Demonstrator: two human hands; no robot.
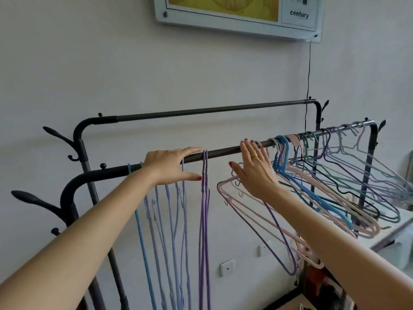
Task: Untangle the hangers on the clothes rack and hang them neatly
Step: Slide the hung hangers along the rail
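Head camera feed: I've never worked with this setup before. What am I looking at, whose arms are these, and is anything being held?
There is no machine here. One camera sits on a person's head and looks forward and down, so the two bare arms reaching in are that person's own. In front stands a black clothes rack with two rails against a white wall. On the near rail, purple hangers and bluish ones hang straight down on the left, while a mixed tangled bunch crowds the right. The left hand rests on the rail, fingers straight, gripping nothing. The right hand, fingers spread, touches the pink hangers beside the bunch.
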